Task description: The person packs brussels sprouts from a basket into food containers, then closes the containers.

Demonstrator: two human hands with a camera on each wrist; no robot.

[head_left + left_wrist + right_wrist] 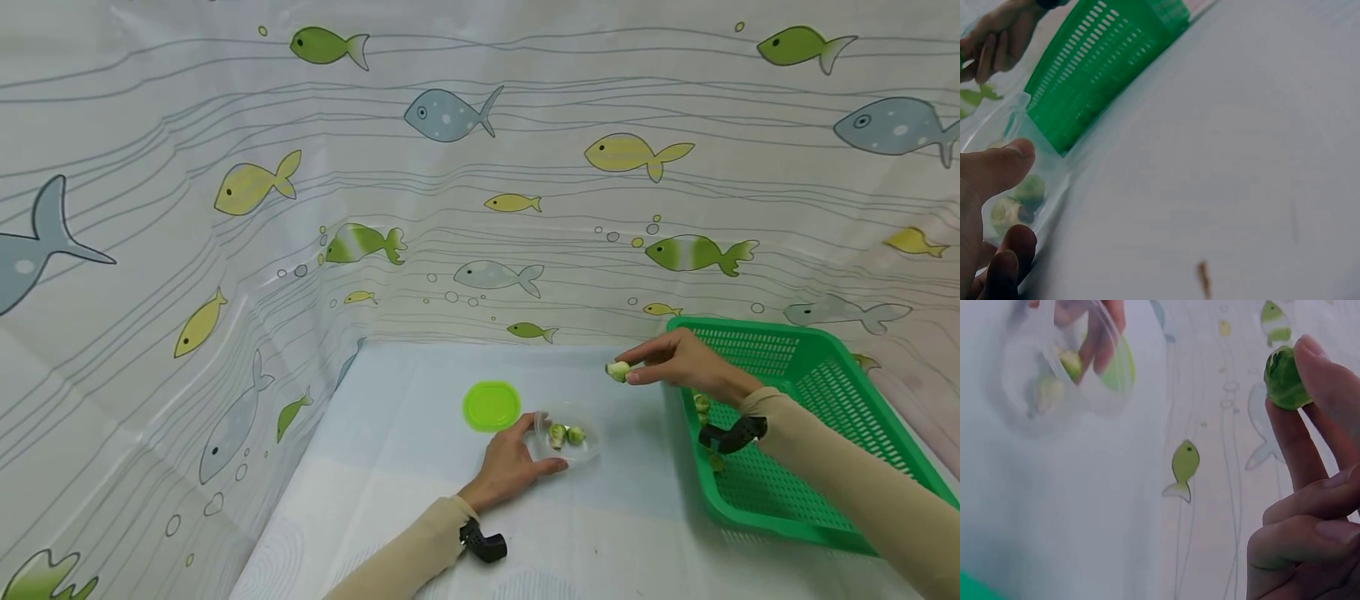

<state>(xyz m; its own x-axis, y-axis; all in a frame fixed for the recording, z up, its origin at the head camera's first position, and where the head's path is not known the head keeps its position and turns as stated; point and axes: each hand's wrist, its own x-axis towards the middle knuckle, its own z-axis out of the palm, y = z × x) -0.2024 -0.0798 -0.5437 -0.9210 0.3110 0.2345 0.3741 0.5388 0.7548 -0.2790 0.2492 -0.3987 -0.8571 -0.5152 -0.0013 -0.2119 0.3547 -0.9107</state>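
Observation:
My left hand (pixel 510 467) holds a clear plastic tub (pixel 590 421) by its side on the table, thumb near the front and fingers behind. Two Brussels sprouts (pixel 574 435) lie inside the tub; the left wrist view shows these sprouts (pixel 1029 190) through its wall. Up and to the right of the tub, my right hand (pixel 684 363) pinches another Brussels sprout (pixel 618 371) between thumb and fingertips, raised above the table. In the right wrist view that green sprout (pixel 1285 378) is seen close, held clear of everything else.
A green perforated basket (pixel 832 417) stands at the right, with some sprouts (pixel 702 405) along its left side, partly hidden by my right wrist. A bright green lid (pixel 491 406) lies left of the tub. Fish-patterned sheeting (pixel 442 225) rises behind and at the left.

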